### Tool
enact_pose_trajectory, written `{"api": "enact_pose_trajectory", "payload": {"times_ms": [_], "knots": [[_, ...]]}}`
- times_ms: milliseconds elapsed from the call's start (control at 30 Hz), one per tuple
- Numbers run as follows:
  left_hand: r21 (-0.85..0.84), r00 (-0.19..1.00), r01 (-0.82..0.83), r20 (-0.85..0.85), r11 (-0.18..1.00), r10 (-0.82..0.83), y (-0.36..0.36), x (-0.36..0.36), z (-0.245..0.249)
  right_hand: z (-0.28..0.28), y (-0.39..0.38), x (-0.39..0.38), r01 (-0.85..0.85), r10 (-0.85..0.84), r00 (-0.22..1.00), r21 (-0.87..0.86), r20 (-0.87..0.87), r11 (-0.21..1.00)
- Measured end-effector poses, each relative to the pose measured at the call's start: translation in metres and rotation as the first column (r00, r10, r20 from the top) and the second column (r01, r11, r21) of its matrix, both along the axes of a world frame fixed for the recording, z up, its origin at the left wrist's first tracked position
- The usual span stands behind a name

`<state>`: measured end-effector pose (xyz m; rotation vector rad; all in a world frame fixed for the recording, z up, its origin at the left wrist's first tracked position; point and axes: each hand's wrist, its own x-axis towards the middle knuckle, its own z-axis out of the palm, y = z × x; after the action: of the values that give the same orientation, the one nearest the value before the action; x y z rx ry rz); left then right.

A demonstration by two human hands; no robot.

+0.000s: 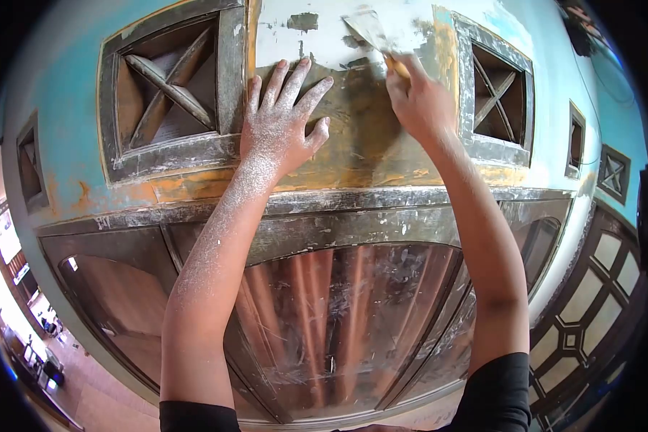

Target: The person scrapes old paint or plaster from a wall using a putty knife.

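Observation:
My left hand, powdered with white dust along with the forearm, lies against the wall with its fingers spread and holds nothing. My right hand is wrapped round the handle of a scraper, whose flat metal blade points up and left at the white paint layer. Dark patches show through that layer near the blade. Below it, between the hands, is a bare brownish panel with yellow-orange streaks.
Framed vents with crossed bars flank the panel: a left vent and a right vent. Under the ledge stands a window pane with pinkish curtains behind it. Turquoise wall surrounds these; a panelled door is at far right.

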<state>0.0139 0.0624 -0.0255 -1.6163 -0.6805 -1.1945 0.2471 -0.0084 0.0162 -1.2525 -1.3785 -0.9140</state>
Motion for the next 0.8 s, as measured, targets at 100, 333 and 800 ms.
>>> {"api": "enact_pose_trajectory", "payload": {"times_ms": [100, 333, 800], "knots": [[0.006, 1.000, -0.017, -0.003, 1.000, 0.017, 0.000, 0.001, 0.000, 0.045, 0.006, -0.017, 0.041, -0.044, 0.997, 0.049, 0.056, 0.998], [0.014, 0.999, -0.021, -0.027, 1.000, 0.022, 0.002, -0.003, 0.000, 0.077, -0.017, -0.041, -0.132, 0.127, 0.987, 0.049, 0.101, 0.990], [0.006, 0.999, -0.034, -0.001, 0.999, 0.034, 0.002, -0.002, -0.001, -0.106, -0.002, 0.042, 0.004, -0.004, 1.000, -0.013, -0.010, 1.000]]}}
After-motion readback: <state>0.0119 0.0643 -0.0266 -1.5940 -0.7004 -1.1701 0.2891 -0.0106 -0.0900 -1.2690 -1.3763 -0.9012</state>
